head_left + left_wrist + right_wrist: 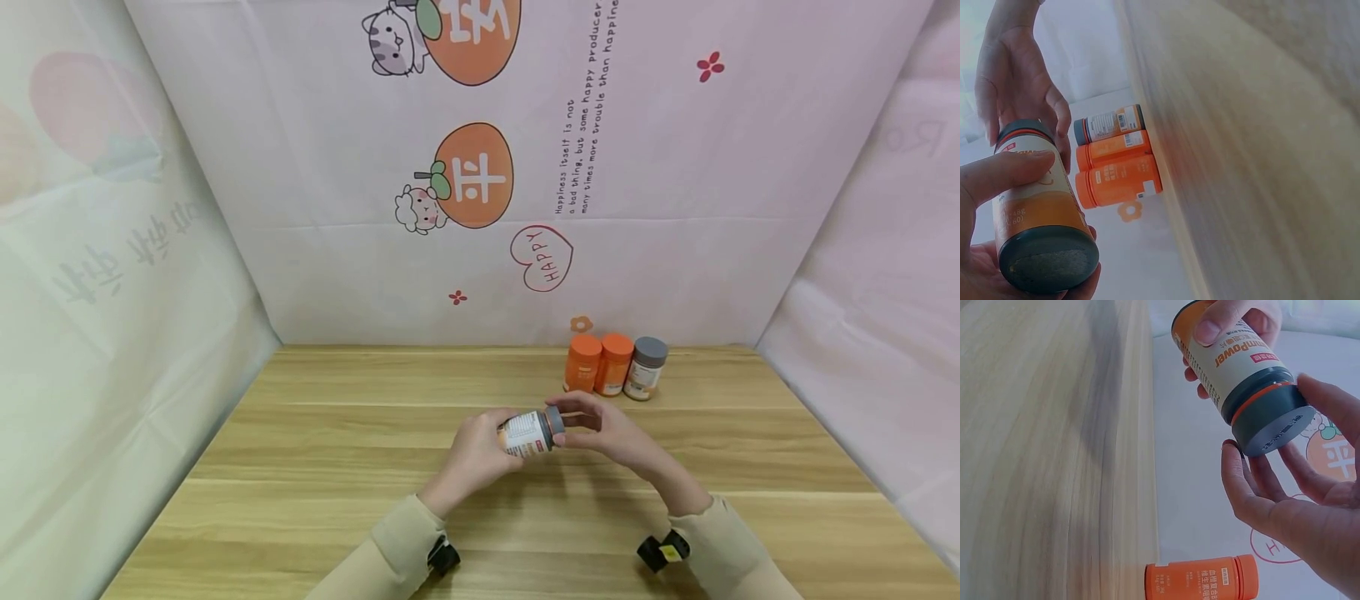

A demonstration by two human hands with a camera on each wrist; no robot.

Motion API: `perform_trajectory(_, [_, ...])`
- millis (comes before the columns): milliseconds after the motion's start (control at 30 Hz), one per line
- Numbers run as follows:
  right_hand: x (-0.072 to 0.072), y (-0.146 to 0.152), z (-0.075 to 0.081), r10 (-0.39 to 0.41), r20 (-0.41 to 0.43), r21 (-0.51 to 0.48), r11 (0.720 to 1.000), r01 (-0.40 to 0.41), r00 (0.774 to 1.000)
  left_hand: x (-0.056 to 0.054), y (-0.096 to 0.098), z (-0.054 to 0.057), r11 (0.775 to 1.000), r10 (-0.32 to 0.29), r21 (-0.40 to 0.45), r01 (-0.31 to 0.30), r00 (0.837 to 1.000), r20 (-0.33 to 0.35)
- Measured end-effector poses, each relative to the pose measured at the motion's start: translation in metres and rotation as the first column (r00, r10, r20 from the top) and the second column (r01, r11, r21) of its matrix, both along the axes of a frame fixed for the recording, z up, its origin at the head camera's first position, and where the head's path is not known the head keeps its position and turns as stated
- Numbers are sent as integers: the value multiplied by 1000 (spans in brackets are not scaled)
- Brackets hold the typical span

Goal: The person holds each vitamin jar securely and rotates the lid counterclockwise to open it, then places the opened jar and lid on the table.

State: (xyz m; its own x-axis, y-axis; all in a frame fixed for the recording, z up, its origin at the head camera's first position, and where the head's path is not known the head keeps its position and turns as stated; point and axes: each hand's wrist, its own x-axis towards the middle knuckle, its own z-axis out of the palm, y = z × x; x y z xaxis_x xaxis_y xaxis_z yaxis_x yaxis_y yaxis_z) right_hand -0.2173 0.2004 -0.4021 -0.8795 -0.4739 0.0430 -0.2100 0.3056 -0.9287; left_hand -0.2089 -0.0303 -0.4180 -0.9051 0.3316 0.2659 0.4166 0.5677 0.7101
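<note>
My left hand (480,454) grips a supplement bottle (524,434) round its body, the thumb across the label. The bottle has a white and orange label and a dark grey base, and is held tilted above the table with its top toward my right hand (603,429). At its grey cap (1274,420), the right thumb touches one side and curled fingertips are at the other. An orange ring shows beneath the cap in the right wrist view. The left wrist view shows the bottle's base and the left thumb (1013,175) pressed on the label.
Two orange bottles, one on the left (582,364) and one in the middle (615,366), stand in a row with a grey-capped white bottle (646,369) at the back of the wooden table (337,433). Printed white cloth (360,283) hangs behind and at both sides.
</note>
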Motion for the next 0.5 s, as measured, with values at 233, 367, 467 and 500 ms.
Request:
perform_trajectory(233, [-1, -4, 1, -30, 72, 14, 999, 29, 997, -1, 0, -2, 1000, -6, -4, 6, 999, -35])
perform_trajectory(367, [-4, -6, 0, -22, 96, 7, 1000, 22, 995, -1, 0, -2, 1000, -9, -10, 8, 999, -44])
perform_trajectory(467, [-4, -7, 0, -17, 108, 12, 1000, 16, 994, -1, 1, -2, 1000, -7, -20, 6, 999, -43])
perform_trajectory(500, [-4, -7, 0, -19, 113, 17, 1000, 17, 993, -2, 1, -2, 1000, -6, -21, 5, 999, -40])
